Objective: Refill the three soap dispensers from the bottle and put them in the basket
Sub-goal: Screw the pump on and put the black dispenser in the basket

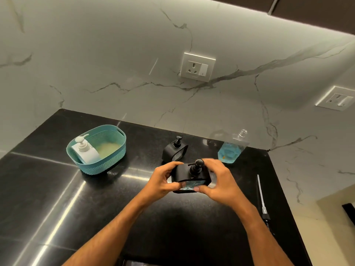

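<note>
A black soap dispenser (pixel 184 172) with a black pump head is held just above the black counter, blue liquid showing through its front. My left hand (pixel 163 179) grips its left side and my right hand (pixel 217 179) grips its right side, thumb on the front. A second black dispenser (pixel 173 150) stands on the counter behind it. A white dispenser (pixel 86 150) stands in the teal basket (pixel 107 162) at the left. The clear bottle (pixel 231 150), part full of blue soap and without its pump, stands at the back right.
A loose pump with a long white tube (pixel 261 196) lies on the counter (pixel 57 189) at the right, close to its right edge. A marble wall with two sockets (pixel 197 67) rises behind. A dark object (pixel 349 210) sits beyond the counter's right edge.
</note>
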